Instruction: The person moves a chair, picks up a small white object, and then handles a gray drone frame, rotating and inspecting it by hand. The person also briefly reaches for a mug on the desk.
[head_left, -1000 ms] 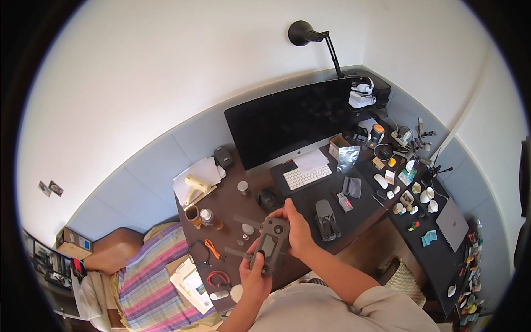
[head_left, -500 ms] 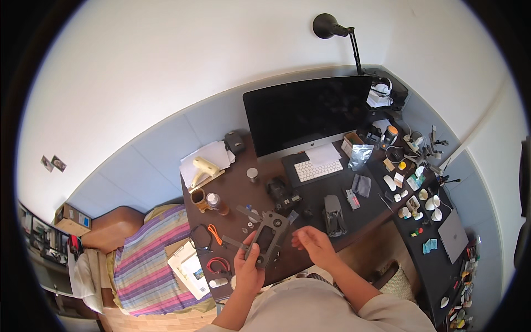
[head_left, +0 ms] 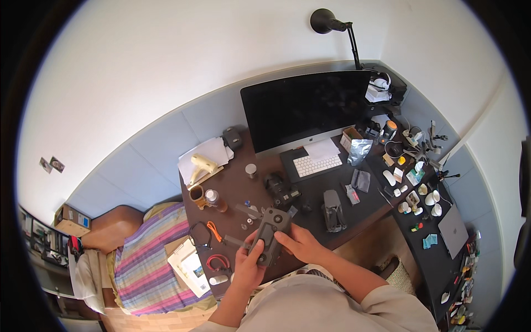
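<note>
A dark grey drone remote controller [head_left: 275, 222] is held over the desk's near edge, tilted, its two flat antennas pointing left. My left hand [head_left: 249, 266] grips its lower left side, thumb on the face. On the other side, my right hand [head_left: 302, 244] is closed round the edge, with the thumb pressed on the front; the fingers underneath are hidden. A folded grey drone [head_left: 333, 211] lies on the desk to the right. Beyond the controller sits a black camera [head_left: 281, 189].
A large monitor [head_left: 307, 110] and white keyboard [head_left: 318, 166] stand at the back. Left of my hands are a bottle [head_left: 215, 200], a brown mug [head_left: 197, 195], an orange cable [head_left: 214, 231] and a red cable [head_left: 218, 262]. A laptop [head_left: 453, 232] and several small cups crowd the right-hand desk.
My right hand has moved left onto the controller and now grips its right side. The controller's front looks closed up, with the recess in its middle no longer showing. My left hand keeps its hold.
</note>
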`<move>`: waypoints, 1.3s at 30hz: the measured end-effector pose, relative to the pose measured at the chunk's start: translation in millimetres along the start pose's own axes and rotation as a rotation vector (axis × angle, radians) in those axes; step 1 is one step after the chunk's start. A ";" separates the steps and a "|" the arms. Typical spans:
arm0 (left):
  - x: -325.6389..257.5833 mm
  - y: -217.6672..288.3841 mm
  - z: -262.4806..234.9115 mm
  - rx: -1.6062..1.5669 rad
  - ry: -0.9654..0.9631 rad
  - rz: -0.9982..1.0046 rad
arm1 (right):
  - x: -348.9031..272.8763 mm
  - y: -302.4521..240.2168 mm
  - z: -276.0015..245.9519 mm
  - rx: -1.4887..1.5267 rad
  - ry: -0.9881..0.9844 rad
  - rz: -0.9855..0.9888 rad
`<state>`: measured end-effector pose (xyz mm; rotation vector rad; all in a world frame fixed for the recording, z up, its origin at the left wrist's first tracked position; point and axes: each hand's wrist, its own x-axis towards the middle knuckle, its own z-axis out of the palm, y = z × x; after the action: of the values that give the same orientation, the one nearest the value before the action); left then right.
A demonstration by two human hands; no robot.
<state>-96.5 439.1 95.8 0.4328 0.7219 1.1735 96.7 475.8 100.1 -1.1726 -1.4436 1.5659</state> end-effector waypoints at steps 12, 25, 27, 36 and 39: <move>6.2 51.5 -16.1 0.208 -0.174 -0.287 | -23.8 -28.1 -81.7 -0.472 -0.434 0.057; 24.3 12.1 14.0 -0.231 -0.087 -0.089 | -5.0 -4.1 -14.8 0.253 -0.029 -0.268; 26.1 10.3 7.2 -0.118 -0.106 -0.067 | 2.1 -5.1 -9.5 0.273 -0.031 -0.269; 21.8 13.0 16.5 -0.026 -0.099 0.009 | 5.1 -19.8 -8.1 0.328 -0.045 -0.167; 22.7 24.8 36.4 -0.067 -0.138 0.083 | 4.1 -36.1 -6.9 0.269 -0.044 -0.187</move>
<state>-82.8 470.9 131.1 0.4862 0.5484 1.2296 98.7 487.1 135.2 -0.8281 -1.2826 1.6038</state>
